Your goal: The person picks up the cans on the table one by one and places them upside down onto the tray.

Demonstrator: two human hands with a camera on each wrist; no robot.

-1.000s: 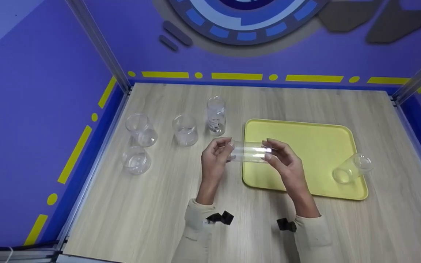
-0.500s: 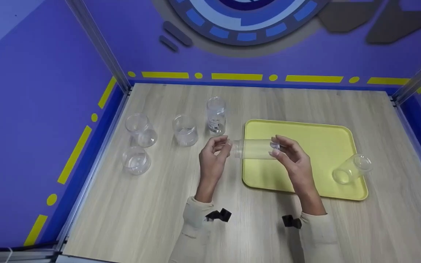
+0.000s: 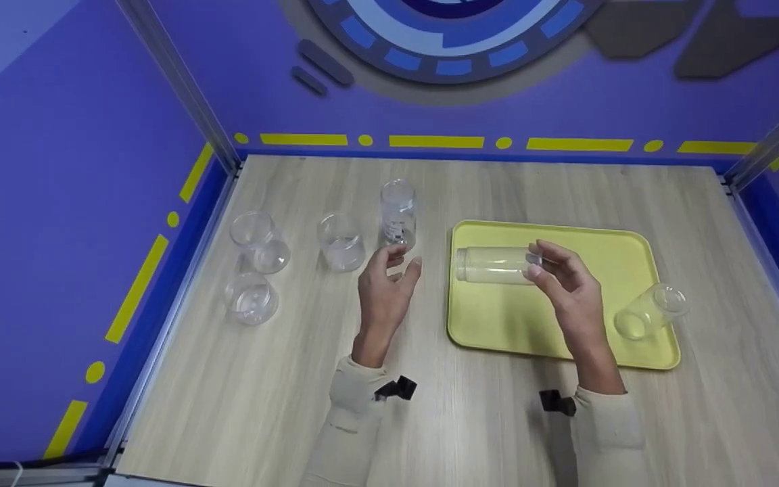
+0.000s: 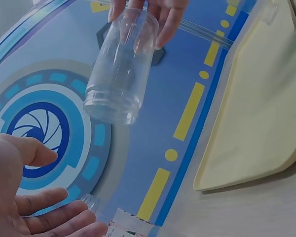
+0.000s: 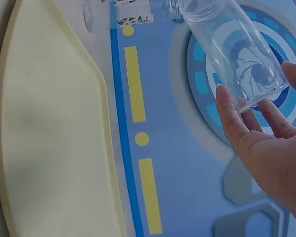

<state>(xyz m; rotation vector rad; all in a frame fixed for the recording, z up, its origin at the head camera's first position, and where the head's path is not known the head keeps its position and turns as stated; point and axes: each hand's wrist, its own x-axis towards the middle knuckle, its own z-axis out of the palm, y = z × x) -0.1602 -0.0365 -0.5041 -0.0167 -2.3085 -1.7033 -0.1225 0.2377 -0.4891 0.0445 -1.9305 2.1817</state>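
Observation:
My right hand [image 3: 575, 297] grips one end of a clear plastic jar [image 3: 498, 265], fingers and thumb round its base. The jar lies sideways in the air over the yellow tray [image 3: 498, 325], its threaded neck pointing left. In the right wrist view the see-through jar [image 5: 237, 54] shows nothing inside. My left hand [image 3: 384, 291] is apart from the jar, left of the tray, with thumb and fingers spread around nothing. Just beyond its fingertips stands a tall clear jar [image 3: 397, 206] with a printed label. On the tray's right side stands another clear jar [image 3: 651, 311].
Several clear containers stand on the left of the wooden table [image 3: 281, 406]: a wide cup [image 3: 341, 243], another cup [image 3: 252, 230] next to a smaller round piece [image 3: 272, 257], and a low cup [image 3: 252, 301]. Blue panel walls [image 3: 227, 88] enclose the back and sides.
My left hand has let go of the jar's neck end and drawn back slightly left. My right hand has carried the jar right, fully over the tray.

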